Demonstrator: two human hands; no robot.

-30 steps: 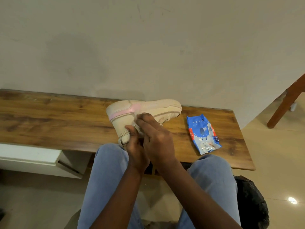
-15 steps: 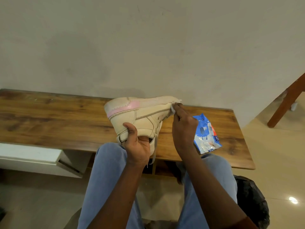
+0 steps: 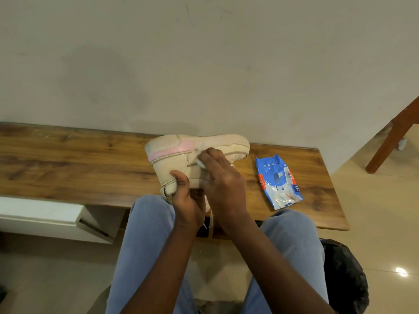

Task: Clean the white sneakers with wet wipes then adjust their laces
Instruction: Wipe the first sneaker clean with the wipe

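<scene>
**Materials / finish check**

Sneaker [image 3: 197,150] looked like smooth cream synthetic leather, with a slight sheen on the side panel. Its pink strip was glossier and the sole was matt. Wipe [image 3: 200,163] was white and soft-looking but mostly hidden. Wipes pack [image 3: 277,180] was glossy, crinkled plastic film. Desk [image 3: 68,164] had a smooth wood-grain top with a low satin sheen. Jeans [image 3: 145,234] were matt denim. Wall [image 3: 204,64] was matt paint, faintly scuffed. Floor [image 3: 374,200] was polished tile and reflected a light spot. Black bag [image 3: 344,279] was shiny, wrinkled plastic.
</scene>
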